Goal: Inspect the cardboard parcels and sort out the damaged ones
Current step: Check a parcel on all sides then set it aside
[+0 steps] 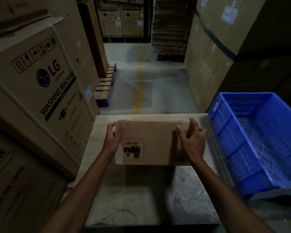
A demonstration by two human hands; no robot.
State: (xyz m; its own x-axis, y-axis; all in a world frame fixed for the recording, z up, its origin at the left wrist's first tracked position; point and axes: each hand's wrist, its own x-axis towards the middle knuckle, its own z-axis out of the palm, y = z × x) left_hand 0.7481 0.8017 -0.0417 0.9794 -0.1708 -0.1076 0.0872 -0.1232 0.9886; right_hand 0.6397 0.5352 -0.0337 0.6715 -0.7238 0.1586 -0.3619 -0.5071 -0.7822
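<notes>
A brown cardboard parcel (151,140) with an upside-down black-and-white UN label on its top is held above a wooden table (99,125). My left hand (113,140) grips its left end, with fingers curled round the edge. My right hand (191,140) is at the right end, fingers spread and slightly bent against the top and side. The parcel's underside and far face are hidden.
An empty blue plastic crate (255,140) sits at the right of the table. Big washing-machine cartons (40,84) are stacked close on the left, and more tall cartons (208,56) on the right. A floor aisle with a yellow line (139,91) and a pallet (106,84) lies ahead.
</notes>
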